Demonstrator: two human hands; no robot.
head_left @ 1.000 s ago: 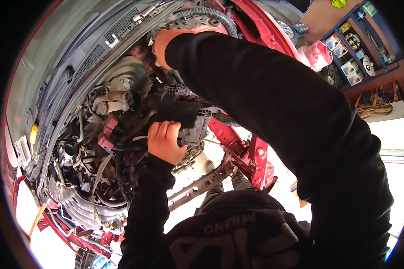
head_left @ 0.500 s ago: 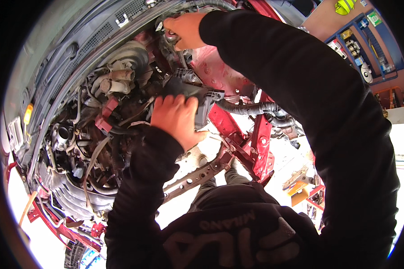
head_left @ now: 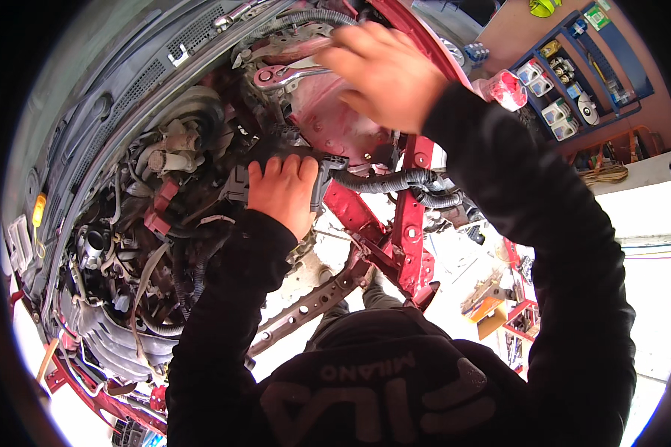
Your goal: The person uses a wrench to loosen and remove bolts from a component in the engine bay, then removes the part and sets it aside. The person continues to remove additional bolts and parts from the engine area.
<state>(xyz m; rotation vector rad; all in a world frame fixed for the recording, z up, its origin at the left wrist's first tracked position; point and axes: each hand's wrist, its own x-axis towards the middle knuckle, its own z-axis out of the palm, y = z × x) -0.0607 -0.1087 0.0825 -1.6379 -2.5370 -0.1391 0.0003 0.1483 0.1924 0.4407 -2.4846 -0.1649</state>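
My left hand [head_left: 283, 194] has its fingers curled over a dark grey plastic box [head_left: 235, 182] beside the engine [head_left: 171, 160]. My right hand [head_left: 380, 74] is higher up and motion-blurred, with fingers apart over a red inner body panel [head_left: 320, 119]. A silver ratchet [head_left: 272, 76] lies at that panel’s upper edge, its handle running toward my right fingertips; whether they touch it is unclear. A ribbed black hose [head_left: 380, 181] runs right from the box across a red frame rail [head_left: 414, 238].
At upper right, a blue rack [head_left: 611, 67] holds bottles and small items, near a red-and-white container [head_left: 511, 91]. An orange box [head_left: 492, 320] and red trays of parts sit at lower right. A yellow-handled tool [head_left: 39, 210] is at the left windscreen edge.
My right hand has come away from the upper engine bay toward the right and down, uncovering the ratchet. My left hand shifted up slightly on the grey box.
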